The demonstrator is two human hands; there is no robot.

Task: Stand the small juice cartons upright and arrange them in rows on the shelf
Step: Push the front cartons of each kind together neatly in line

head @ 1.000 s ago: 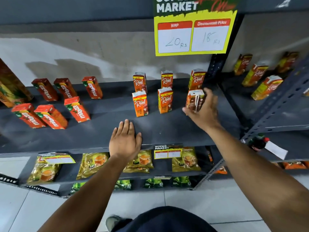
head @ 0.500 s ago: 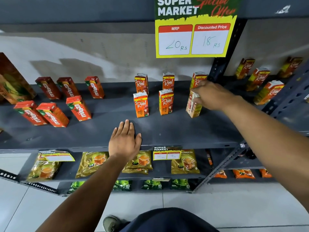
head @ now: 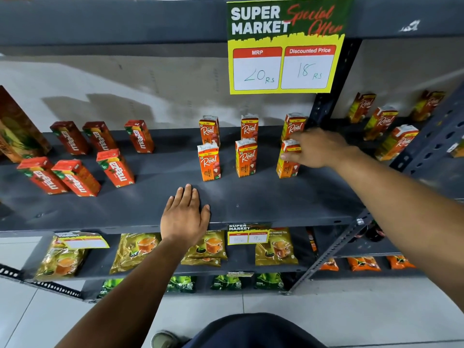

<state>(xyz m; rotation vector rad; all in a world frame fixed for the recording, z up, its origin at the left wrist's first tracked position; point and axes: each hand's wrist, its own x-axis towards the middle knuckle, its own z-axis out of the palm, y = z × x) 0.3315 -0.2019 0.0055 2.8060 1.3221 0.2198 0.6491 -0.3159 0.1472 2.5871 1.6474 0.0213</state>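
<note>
Several small orange Real juice cartons stand upright in two rows on the grey shelf (head: pixel 263 197). The back row runs from one carton (head: pixel 209 130) past a second (head: pixel 249 127) to a third (head: pixel 292 126). In the front row stand a left carton (head: pixel 209 163) and a middle carton (head: pixel 246 158). My right hand (head: pixel 317 148) grips the top of the front right carton (head: pixel 286 167), which stands on the shelf. My left hand (head: pixel 184 216) lies flat on the shelf's front edge, fingers spread, holding nothing.
Red Maaza cartons (head: pixel 115 168) stand in two rows on the left, beside a large carton (head: pixel 17 129). More Real cartons (head: pixel 398 141) sit on the neighbouring rack to the right. A price sign (head: pixel 283 46) hangs above. Tea packets (head: pixel 206 247) fill the lower shelf.
My right hand has turned the front right carton to face forward and set it in line with the front row. The left hand has stayed put.
</note>
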